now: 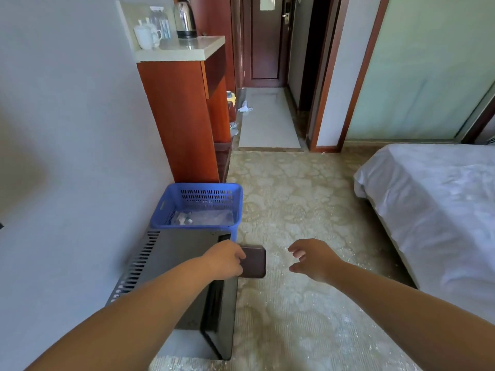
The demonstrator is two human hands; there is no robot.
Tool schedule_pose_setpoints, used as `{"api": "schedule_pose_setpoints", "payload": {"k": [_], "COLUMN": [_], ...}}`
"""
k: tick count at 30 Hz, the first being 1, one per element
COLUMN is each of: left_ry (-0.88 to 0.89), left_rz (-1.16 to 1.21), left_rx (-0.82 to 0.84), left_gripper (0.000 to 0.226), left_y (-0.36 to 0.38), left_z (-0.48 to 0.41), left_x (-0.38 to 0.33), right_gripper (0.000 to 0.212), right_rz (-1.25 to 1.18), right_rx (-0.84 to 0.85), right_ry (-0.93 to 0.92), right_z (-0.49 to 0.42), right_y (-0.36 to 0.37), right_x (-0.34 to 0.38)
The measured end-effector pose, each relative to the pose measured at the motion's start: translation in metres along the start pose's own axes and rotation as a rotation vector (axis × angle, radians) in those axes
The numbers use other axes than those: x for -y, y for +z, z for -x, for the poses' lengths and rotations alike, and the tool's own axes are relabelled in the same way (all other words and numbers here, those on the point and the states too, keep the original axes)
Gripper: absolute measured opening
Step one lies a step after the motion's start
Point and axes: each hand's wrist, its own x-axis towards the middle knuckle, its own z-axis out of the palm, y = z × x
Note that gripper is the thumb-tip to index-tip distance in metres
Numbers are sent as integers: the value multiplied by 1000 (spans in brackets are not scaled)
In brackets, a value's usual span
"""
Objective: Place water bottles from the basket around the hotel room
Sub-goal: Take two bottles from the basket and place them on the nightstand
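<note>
Head view, hotel room. Blue plastic basket (160,210) stands on the patterned carpet (294,196) against the left wall, just beyond a black vented case (174,253) and just in front of a wooden cabinet (179,116). Clear water bottles (198,218) lie flat on the basket floor; count cannot be told.

Left hand (225,259): over the case's right edge, fingers curled round the left end of a dark flat device (255,262) with rounded corners, which juts out over the carpet.

Right hand (313,259): above the carpet, near the device but apart from it. Fingers loosely bent and spread, thumb apart from them, holding nothing.

On the cabinet's pale countertop (187,52): steel kettle (184,18), white lidded cups (146,34), and 2 clear bottles (160,22) behind the cups.

White-sheeted bed (442,210) at right. Dark door (265,41) at the far end of the entry passage.
</note>
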Motion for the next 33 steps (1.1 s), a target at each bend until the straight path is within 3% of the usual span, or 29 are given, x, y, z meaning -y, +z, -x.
{"api": "schedule_pose_setpoints", "payload": {"k": [3, 5, 8, 10, 13, 16, 19, 22, 28, 30, 33], "left_ry": [-22, -36, -42, -52, -49, -34, -37, -67, -95, -126, -170], "left_rz": [-18, -26, -30, -1, -4, 5, -7, -40, -111, -162, -166], "left_rx": [-34, -49, -67, -85, -92, -148, -178, -162, -163, -136, -227], "left_gripper": [41, 18, 9, 28, 19, 46, 41, 25, 16, 17, 21], "left_y": [-16, -21, -30, -38, -54, -73, -93, -113, -157, -178, -224], "left_z": [-48, -83, -133, -171, -222, -268, -303, -333, -407, -435, -480], "left_x": [-6, -13, -38, -60, -95, -118, -129, -128, -97, -82, -49], "right_gripper": [48, 55, 65, 67, 68, 66, 58, 54, 47, 46, 51], "right_rz": [-20, -9, 53, 67, 97, 143, 198, 218, 254, 285, 335], "right_rx": [11, 36, 41, 46, 91, 138, 165, 185, 221, 230, 247], "right_ry": [-11, -39, -85, -100, -140, -184, -215, -217, -243, -273, -318], "right_z": [-50, -84, -136, -171, -218, -258, -297, -335, -426, -461, -523], "right_y": [-20, -34, -65, -92, -133, -168, -192, -206, -217, -219, -226], "right_x": [-12, -22, -37, -47, -60, -67, -68, -65, -47, -36, -10]}}
